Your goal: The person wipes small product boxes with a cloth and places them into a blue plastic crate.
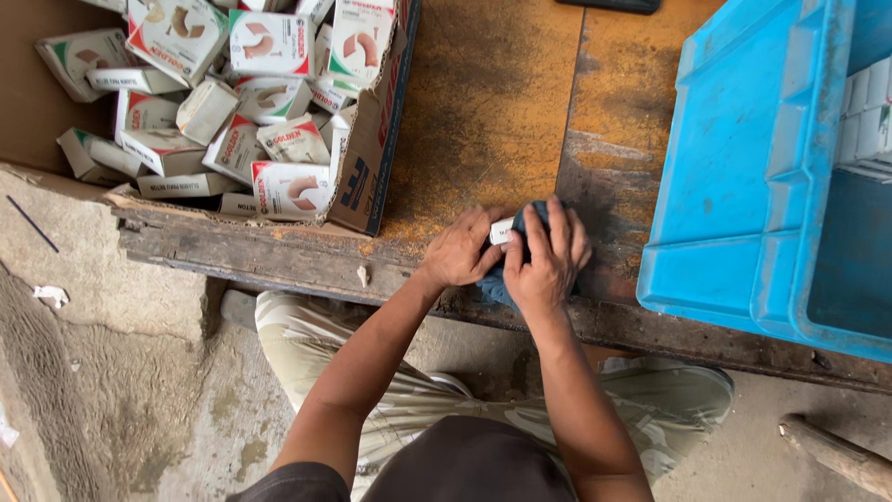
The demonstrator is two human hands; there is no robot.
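Note:
My left hand (462, 249) and my right hand (548, 257) meet at the front edge of a worn wooden bench (483, 112). Between them they hold a small white block (502, 231) wrapped in a dark blue cloth (497, 286). The left fingers pinch the white piece from the left. The right hand covers the cloth from above, and most of the piece is hidden under it.
A torn cardboard box (372, 139) at the upper left is full of several small white, red and green cartons (269, 42). A large blue plastic crate (743, 186) stands at the right with white items inside. Below the bench are my knees and a concrete floor (111, 390).

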